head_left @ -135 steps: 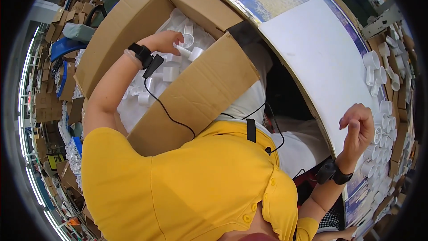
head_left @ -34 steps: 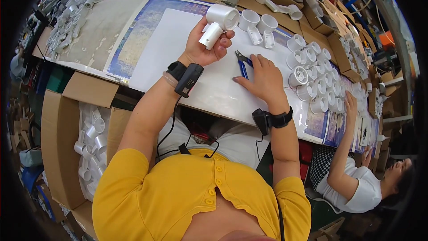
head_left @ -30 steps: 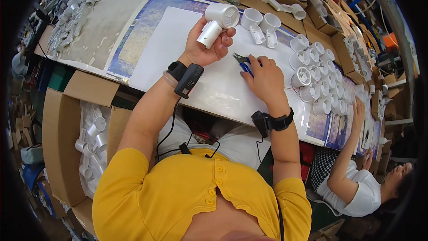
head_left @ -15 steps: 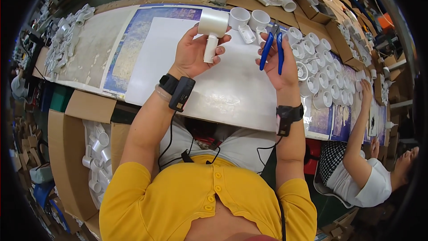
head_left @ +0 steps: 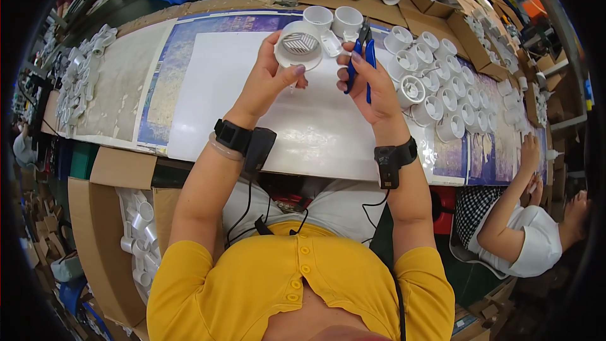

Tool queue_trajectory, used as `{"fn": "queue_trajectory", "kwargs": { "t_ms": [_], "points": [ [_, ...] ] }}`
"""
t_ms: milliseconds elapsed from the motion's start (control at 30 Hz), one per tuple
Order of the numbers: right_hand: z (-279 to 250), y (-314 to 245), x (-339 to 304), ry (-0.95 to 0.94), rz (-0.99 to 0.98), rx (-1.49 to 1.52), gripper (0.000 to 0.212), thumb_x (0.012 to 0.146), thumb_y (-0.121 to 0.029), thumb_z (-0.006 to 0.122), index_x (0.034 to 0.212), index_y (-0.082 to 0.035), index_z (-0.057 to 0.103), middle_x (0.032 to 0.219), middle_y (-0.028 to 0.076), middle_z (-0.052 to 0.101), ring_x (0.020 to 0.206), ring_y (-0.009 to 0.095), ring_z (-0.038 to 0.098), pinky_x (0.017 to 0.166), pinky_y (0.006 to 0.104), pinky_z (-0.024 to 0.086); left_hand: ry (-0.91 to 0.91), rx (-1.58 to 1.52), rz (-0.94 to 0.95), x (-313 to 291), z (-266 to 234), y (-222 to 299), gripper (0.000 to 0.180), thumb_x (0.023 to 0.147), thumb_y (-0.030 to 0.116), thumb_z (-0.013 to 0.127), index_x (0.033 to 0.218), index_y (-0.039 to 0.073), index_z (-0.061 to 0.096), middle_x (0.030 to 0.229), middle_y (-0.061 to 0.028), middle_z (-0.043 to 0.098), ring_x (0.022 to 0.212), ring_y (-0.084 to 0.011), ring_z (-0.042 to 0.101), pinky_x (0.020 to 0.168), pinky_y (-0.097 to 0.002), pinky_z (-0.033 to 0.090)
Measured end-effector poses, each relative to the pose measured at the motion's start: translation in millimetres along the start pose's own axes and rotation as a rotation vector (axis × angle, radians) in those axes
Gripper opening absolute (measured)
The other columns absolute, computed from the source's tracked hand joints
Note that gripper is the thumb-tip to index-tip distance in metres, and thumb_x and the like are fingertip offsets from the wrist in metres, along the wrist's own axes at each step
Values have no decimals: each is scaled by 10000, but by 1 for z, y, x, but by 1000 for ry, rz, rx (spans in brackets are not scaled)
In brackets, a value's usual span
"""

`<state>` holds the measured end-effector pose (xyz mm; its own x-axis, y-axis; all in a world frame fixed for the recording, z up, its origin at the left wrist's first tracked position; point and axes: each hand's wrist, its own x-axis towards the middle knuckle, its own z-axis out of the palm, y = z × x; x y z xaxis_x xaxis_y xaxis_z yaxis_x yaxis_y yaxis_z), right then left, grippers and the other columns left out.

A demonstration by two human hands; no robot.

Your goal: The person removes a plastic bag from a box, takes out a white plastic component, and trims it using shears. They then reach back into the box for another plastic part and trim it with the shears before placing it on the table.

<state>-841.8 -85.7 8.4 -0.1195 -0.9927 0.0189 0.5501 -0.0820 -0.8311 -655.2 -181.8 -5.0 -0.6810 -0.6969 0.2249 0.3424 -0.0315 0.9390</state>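
turned since the frame half a second earlier, the white round housing [head_left: 299,44] now presents its slatted grille end to the camera instead of its side; the blue-handled pliers [head_left: 370,66] have come nearer to it. the left hand [head_left: 260,85] is clamped on the housing, thumb on the near rim and fingers around its left side, holding it above the white sheet [head_left: 211,98] on the bench [head_left: 129,79]. the right hand [head_left: 377,91] is closed about the pliers, tips pointing away from the wearer and apart from the housing; whether those tips are parted cannot be told. judged by its look, the housing is light, stiff plastic, smooth enough to slip; the outer wall offers the surest hold, while the thin grille slats may be fragile. just beyond stand two white cups [head_left: 317,17], handles toward the wearer. to the right, many white housings [head_left: 449,98] cluster; farther out lies a co-worker's hand [head_left: 530,151]. lower left, a cardboard box [head_left: 101,221] holds white parts [head_left: 144,215].
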Motion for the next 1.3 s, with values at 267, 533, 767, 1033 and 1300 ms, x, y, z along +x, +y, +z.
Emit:
{"fn": "queue_trajectory", "kwargs": {
  "t_ms": [267, 533, 767, 1033, 1300],
  "points": [
    [4, 3, -1, -54, -252, -307, 583, 770, -293, 708, 1217, -61, 414, 1203, 116, 502, 849, 151, 553, 769, 292, 444, 35, 504, 266, 1, 11, 0, 852, 694, 102, 756, 1371, 119, 239, 1187, -136, 530, 1131, -240, 512, 959, -349, 389],
    [14, 11, -3, 34, -209, -484, 757, 670, -319, 795, 1237, -54, 368, 1217, 107, 457, 1004, 162, 502, 864, 298, 431, 121, 549, 260, -1, 13, 1, 855, 653, 125, 779, 1349, 94, 283, 1145, -132, 574, 1117, -244, 519, 913, -332, 422],
    [20, 21, 2, 222, -199, -629, 697, 694, -288, 779, 1202, -41, 372, 1147, 108, 484, 1045, 182, 498, 852, 291, 437, 157, 779, 298, 2, 10, -5, 898, 640, 126, 787, 1360, 84, 251, 1196, -141, 541, 1089, -247, 539, 915, -325, 425],
    [7, 6, 6, 212, -104, -157, 491, 812, -237, 656, 1177, -21, 409, 1010, 108, 571, 878, 229, 611, 820, 335, 490, 198, 358, 314, 2, 2, -3, 650, 846, 223, 608, 1361, 70, 243, 1208, -136, 528, 1070, -241, 549, 873, -321, 456],
    [-2, 5, 9, 74, -100, 53, 431, 844, -218, 611, 1189, -25, 440, 1133, 128, 539, 1021, 253, 559, 885, 405, 470, 87, 74, 148, -2, -1, 4, 505, 935, 214, 462, 1355, 37, 243, 1168, -157, 548, 1074, -214, 546, 863, -300, 461]
  ]
}}
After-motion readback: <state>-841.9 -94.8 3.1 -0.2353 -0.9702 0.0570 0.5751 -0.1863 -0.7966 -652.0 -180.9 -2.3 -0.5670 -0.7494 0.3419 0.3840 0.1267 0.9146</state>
